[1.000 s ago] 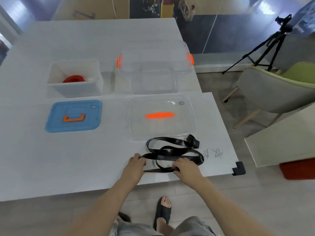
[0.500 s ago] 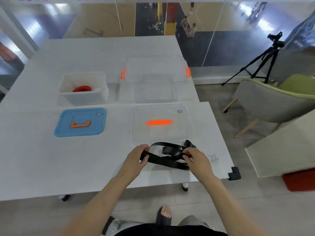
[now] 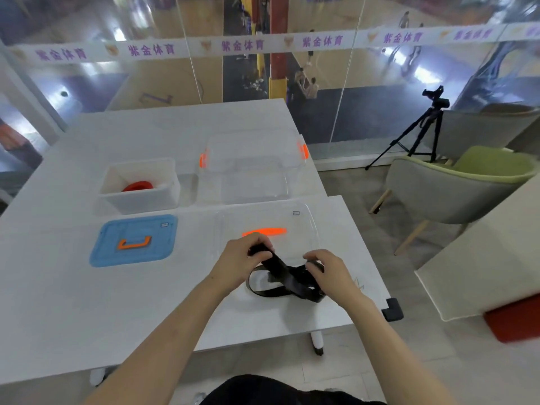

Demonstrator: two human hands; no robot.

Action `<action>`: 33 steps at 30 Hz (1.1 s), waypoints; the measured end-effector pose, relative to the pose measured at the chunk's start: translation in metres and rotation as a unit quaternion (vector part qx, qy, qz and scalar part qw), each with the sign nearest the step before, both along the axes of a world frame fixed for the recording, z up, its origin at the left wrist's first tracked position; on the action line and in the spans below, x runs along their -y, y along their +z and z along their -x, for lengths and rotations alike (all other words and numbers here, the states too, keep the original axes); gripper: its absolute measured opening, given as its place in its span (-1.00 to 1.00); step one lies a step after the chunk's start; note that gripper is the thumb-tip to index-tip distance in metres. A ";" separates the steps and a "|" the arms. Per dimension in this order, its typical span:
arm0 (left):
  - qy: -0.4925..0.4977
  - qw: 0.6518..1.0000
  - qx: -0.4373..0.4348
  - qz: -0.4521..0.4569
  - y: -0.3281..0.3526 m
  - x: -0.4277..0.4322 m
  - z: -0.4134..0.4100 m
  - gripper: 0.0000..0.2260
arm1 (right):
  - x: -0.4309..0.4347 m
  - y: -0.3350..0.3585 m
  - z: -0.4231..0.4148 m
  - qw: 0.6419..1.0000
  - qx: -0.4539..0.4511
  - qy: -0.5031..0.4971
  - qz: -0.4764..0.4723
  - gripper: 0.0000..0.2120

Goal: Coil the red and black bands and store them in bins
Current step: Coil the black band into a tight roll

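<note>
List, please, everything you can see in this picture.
black band: 1, black, in both hands, before clear lid
red band: 1, red, coiled in white bin
white bin: 1, white, far left
clear bin: 1, clear, orange latches, right of white bin
blue lid: 1, blue, before white bin
clear lid: 1, clear, before clear bin
tables: 2, white, joined
tripod: 1, black, floor right
chair: 1, grey-green, right
left hand: 1, grips black band
right hand: 1, grips black band

Just beyond the left hand (image 3: 238, 266) and right hand (image 3: 330, 271) lies a flat clear plastic lid with orange handle (image 3: 301, 239); leftward, bare white tabletop (image 3: 102, 302) runs to a blue rectangular lid (image 3: 111, 254).
</note>
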State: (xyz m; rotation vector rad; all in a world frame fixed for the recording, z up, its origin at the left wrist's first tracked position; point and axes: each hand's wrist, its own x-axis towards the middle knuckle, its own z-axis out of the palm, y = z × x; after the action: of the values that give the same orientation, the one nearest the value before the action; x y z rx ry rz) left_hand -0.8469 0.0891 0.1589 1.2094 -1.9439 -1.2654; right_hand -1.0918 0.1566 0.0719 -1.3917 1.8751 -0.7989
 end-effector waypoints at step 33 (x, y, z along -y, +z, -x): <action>0.230 0.939 -0.240 -0.092 0.064 0.022 0.001 -0.94 | 0.009 0.140 -0.025 0.974 0.170 0.084 0.126 -0.74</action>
State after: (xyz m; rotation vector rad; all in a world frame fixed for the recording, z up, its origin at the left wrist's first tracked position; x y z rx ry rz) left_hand -0.8477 0.0669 0.2233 1.2093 -1.1346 -1.3443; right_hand -1.0672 0.1477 0.2115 -1.4365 1.4125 -1.1386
